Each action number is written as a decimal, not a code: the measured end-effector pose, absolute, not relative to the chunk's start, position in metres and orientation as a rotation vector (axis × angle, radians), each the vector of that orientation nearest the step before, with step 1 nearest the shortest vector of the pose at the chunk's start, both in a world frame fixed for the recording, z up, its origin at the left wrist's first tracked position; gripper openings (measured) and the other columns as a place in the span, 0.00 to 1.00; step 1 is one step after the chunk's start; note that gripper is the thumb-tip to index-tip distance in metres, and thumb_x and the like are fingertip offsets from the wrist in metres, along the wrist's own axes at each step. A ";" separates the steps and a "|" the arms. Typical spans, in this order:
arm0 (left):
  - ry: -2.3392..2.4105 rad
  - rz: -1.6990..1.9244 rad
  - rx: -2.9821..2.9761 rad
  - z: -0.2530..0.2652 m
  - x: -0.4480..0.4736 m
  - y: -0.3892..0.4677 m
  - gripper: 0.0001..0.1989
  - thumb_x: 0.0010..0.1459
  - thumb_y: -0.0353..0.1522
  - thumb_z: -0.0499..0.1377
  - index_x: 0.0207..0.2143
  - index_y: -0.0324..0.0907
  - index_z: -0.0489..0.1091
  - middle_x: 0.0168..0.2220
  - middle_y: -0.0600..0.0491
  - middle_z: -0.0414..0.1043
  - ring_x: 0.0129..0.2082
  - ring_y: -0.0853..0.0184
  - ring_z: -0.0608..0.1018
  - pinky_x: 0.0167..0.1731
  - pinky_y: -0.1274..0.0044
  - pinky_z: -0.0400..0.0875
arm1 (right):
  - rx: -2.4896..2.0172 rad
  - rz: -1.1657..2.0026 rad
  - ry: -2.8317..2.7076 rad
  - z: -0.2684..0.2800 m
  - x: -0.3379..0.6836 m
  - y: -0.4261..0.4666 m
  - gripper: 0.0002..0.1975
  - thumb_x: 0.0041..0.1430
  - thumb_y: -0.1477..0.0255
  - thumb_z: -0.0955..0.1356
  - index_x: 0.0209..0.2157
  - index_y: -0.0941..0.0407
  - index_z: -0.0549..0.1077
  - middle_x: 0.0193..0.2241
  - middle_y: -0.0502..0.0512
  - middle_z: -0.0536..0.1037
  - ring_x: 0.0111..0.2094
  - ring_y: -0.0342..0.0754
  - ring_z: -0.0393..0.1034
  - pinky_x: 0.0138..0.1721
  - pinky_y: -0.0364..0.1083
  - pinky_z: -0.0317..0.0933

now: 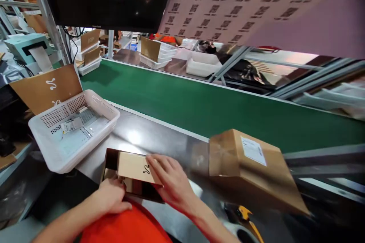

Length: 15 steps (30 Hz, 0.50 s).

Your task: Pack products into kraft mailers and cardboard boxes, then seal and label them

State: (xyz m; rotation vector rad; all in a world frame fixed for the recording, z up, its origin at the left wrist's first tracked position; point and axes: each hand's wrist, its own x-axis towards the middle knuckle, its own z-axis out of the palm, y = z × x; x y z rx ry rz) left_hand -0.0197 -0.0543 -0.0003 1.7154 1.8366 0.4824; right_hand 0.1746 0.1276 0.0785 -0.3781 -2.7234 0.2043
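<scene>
Red clothing (125, 226) lay nearest; beyond, the left hand (112, 194) curled at an open box (110, 158), grip unclear, probably steadying it while the right hand (168, 178) clasped the lighter carton (132, 165) at its opening

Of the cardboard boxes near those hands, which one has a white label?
The large brown box on the right, past the right hand. It bears a white label; the smaller open box at the hands shows none.
</scene>
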 end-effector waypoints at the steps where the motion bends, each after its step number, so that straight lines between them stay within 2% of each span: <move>1: 1.841 0.348 1.725 -0.004 -0.019 -0.049 0.17 0.55 0.44 0.68 0.40 0.40 0.84 0.43 0.34 0.83 0.50 0.37 0.82 0.53 0.50 0.75 | -0.365 0.158 -2.739 0.067 0.165 0.124 0.37 0.57 0.78 0.66 0.69 0.55 0.64 0.54 0.66 0.78 0.53 0.61 0.72 0.52 0.58 0.69; 3: 1.802 0.093 1.794 -0.005 -0.018 -0.036 0.12 0.53 0.34 0.67 0.38 0.39 0.85 0.39 0.32 0.84 0.45 0.37 0.84 0.49 0.52 0.77 | -0.347 0.099 -2.764 0.042 0.144 0.116 0.38 0.54 0.80 0.66 0.68 0.56 0.66 0.56 0.67 0.78 0.55 0.62 0.71 0.54 0.58 0.67; 5: 1.752 -0.100 1.860 -0.002 -0.018 -0.026 0.14 0.47 0.29 0.68 0.38 0.37 0.85 0.37 0.31 0.84 0.41 0.38 0.85 0.44 0.54 0.80 | -0.308 0.024 -2.774 0.017 0.128 0.111 0.36 0.55 0.80 0.67 0.66 0.56 0.69 0.59 0.67 0.76 0.59 0.63 0.68 0.58 0.60 0.65; 7: 1.741 -0.199 1.872 0.002 -0.017 -0.022 0.17 0.44 0.28 0.69 0.40 0.35 0.85 0.36 0.29 0.84 0.37 0.39 0.85 0.39 0.56 0.81 | -0.294 -0.054 -2.747 -0.003 0.119 0.109 0.30 0.59 0.78 0.68 0.63 0.55 0.73 0.62 0.67 0.75 0.62 0.64 0.66 0.61 0.63 0.63; 9: 1.780 -0.223 1.864 0.003 -0.015 -0.022 0.17 0.46 0.30 0.69 0.40 0.36 0.85 0.36 0.30 0.84 0.35 0.41 0.85 0.37 0.57 0.81 | -0.284 -0.053 -2.723 -0.015 0.117 0.107 0.22 0.63 0.77 0.68 0.58 0.53 0.77 0.60 0.66 0.77 0.60 0.64 0.69 0.59 0.62 0.66; 12: 1.800 -0.202 1.885 -0.002 -0.013 -0.025 0.16 0.48 0.31 0.67 0.40 0.37 0.85 0.37 0.30 0.84 0.38 0.42 0.86 0.38 0.58 0.81 | -0.152 0.164 -2.829 -0.018 0.118 0.105 0.22 0.65 0.81 0.64 0.56 0.54 0.78 0.55 0.64 0.81 0.54 0.59 0.74 0.54 0.57 0.72; 15: 1.784 0.019 1.823 -0.006 -0.018 -0.024 0.12 0.48 0.31 0.67 0.37 0.38 0.85 0.39 0.30 0.84 0.43 0.39 0.85 0.42 0.55 0.80 | -0.053 0.492 -3.003 -0.010 0.115 0.107 0.25 0.60 0.83 0.63 0.55 0.55 0.79 0.58 0.64 0.80 0.55 0.57 0.76 0.56 0.55 0.73</move>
